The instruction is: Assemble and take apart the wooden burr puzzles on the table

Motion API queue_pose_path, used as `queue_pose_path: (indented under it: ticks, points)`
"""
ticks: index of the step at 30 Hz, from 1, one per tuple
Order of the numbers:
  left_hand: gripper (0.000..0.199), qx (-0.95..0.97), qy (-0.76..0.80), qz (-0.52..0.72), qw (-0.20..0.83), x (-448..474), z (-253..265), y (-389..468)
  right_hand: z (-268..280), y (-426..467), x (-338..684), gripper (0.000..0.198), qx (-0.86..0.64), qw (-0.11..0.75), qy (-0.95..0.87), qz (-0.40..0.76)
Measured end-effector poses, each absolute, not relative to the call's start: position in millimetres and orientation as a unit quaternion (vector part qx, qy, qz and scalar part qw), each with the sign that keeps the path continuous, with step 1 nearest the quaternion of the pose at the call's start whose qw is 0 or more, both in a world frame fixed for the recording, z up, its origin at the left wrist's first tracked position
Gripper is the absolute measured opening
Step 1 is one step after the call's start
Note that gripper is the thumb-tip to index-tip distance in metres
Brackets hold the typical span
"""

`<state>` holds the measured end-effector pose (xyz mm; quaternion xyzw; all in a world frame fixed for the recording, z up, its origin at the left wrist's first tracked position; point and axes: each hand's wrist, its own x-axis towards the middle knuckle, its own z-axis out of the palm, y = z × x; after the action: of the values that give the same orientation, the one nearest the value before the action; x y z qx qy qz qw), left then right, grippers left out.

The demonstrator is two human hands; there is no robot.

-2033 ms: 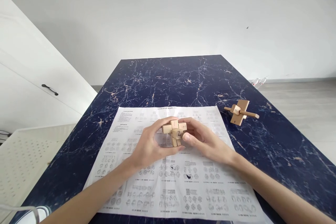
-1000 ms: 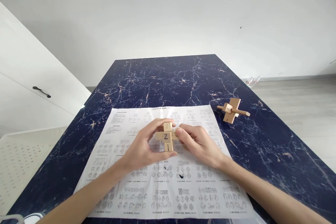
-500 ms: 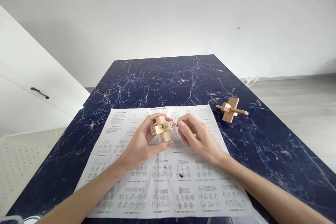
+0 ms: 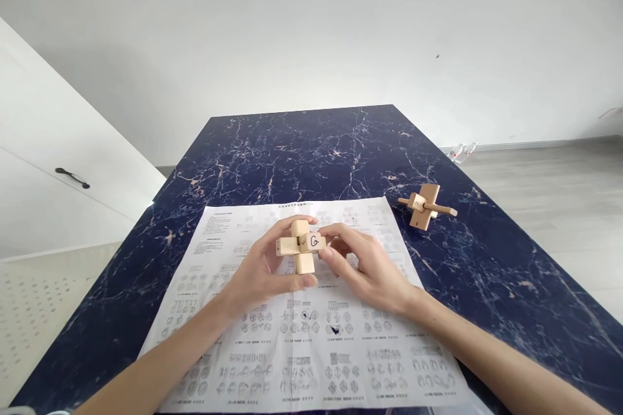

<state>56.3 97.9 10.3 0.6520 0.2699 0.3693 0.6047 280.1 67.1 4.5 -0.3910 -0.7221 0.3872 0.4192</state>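
A pale wooden interlocking puzzle (image 4: 302, 264) of crossed, marked blocks is held just over the printed sheet. My left hand (image 4: 265, 264) wraps it from the left, fingers behind and thumb along its lower side. One block end bearing a mark like a "G" faces me. My right hand (image 4: 363, 262) pinches the right end of the puzzle between thumb and index finger, the other fingers curled. Beneath both hands lies the large instruction sheet (image 4: 302, 389), covered with small diagrams and torn in two small spots.
A second wooden puzzle (image 4: 424, 205), made of a flat piece, a block and a rod, rests right of the sheet on the dark blue marbled table (image 4: 292, 155). Plastic bottles (image 4: 462, 152) stand beyond the table's right edge. At left is a white cabinet (image 4: 73, 136).
My right hand has come left and now grips the puzzle's right end. The puzzle has turned a little, bringing the "G" face more toward me.
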Motion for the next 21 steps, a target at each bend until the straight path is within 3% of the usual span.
queue_pose_path:
  ticks: [7, 11, 16, 21]
  points:
    - [0.068, 0.656, 0.275, 0.346, 0.612, 53, 7, 101, 5, 69, 279, 0.024, -0.386, 0.392, -0.735, 0.396]
    - [0.069, 0.652, 0.299, 0.339, 0.608, 55, 12, 100, 6, 71, 280, 0.021, -0.374, 0.42, -0.725, 0.398]
    - [0.052, 0.66, 0.345, 0.347, 0.57, 58, 21, 98, 2, 74, 286, 0.023, -0.415, 0.454, -0.738, 0.278]
    - [0.057, 0.664, 0.372, 0.327, 0.56, 59, 20, 96, 1, 75, 287, 0.016, -0.425, 0.41, -0.78, 0.209]
